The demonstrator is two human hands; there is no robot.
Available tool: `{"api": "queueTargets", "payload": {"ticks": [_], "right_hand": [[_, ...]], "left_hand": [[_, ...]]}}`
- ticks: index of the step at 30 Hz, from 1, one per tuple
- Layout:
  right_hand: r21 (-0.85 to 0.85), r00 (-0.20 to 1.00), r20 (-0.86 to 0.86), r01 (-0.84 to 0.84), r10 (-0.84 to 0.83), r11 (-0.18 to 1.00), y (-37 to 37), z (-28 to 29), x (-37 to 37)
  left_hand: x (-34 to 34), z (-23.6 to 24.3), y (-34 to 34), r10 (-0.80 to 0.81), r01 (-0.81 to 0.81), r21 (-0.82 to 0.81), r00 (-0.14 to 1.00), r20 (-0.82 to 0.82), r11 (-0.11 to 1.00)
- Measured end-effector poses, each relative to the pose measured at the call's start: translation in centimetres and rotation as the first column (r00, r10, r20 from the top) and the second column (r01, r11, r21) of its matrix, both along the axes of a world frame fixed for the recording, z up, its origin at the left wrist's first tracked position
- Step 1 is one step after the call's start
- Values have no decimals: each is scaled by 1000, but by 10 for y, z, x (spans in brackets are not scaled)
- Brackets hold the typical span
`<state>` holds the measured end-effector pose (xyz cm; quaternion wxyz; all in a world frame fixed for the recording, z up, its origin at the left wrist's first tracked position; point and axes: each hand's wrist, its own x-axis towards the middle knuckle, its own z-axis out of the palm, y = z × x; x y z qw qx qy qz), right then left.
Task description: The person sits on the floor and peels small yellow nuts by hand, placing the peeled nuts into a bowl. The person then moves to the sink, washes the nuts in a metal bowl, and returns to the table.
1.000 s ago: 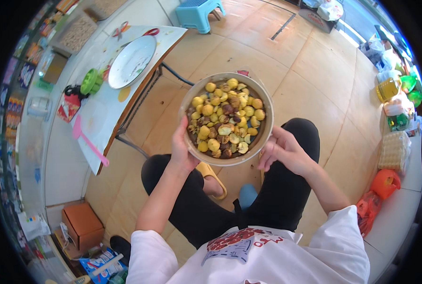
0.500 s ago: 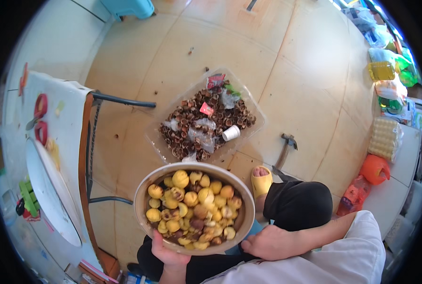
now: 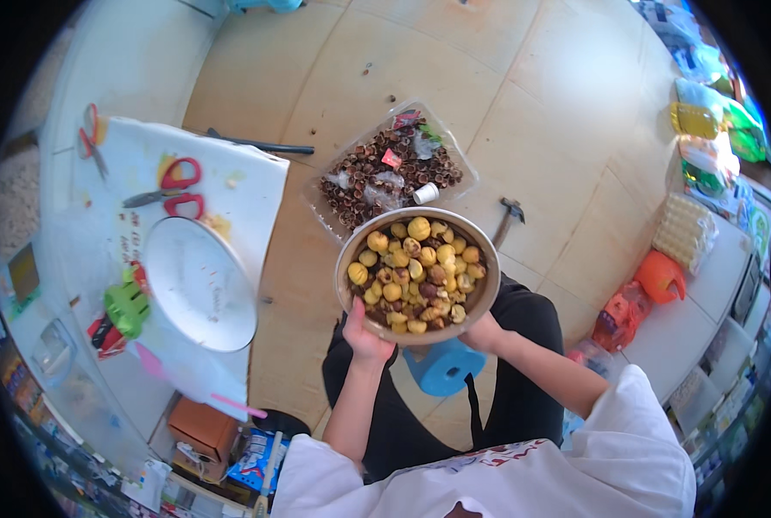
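Metal bowl [image 3: 417,274] of yellow-brown nuts [image 3: 415,272], gripped underneath at seven o'clock by left hand [image 3: 364,334] and four o'clock by right hand [image 3: 482,331], fingers curled on its rim.

A low table [image 3: 256,186] covered with white paper carries a round white plate [image 3: 199,283], red-handled scissors [image 3: 174,190] and a green toy-like object [image 3: 126,308]. On the tan tiled floor [image 3: 567,129] lie a clear plastic sheet heaped with brown shells [image 3: 390,173], a hammer [image 3: 508,217] and a blue plastic stool [image 3: 444,369].

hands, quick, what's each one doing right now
Left hand: closed on the near rim of the metal bowl of peeled nuts.
Right hand: under the bowl's rim, holding it; fingers hidden.
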<state>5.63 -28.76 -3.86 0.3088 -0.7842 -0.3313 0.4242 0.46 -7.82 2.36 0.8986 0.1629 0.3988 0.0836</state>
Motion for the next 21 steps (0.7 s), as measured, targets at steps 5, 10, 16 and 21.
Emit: {"api": "queueTargets", "payload": {"ticks": [5, 10, 16, 21], "right_hand": [[40, 983, -109, 152, -147, 988, -26, 11, -44], [-310, 797, -345, 401, -495, 862, -74, 100, -61], [-507, 712, 114, 641, -693, 576, -171, 237, 31], [-303, 292, 39, 915, -956, 267, -201, 280, 74]], "left_hand": [[21, 105, 6, -62, 63, -41, 998, 16, 997], [10, 237, 9, -73, 75, 50, 997, -34, 996], [23, 366, 28, -176, 175, 33, 984, 25, 984], [33, 403, 29, -212, 216, 128, 976, -48, 968]]}}
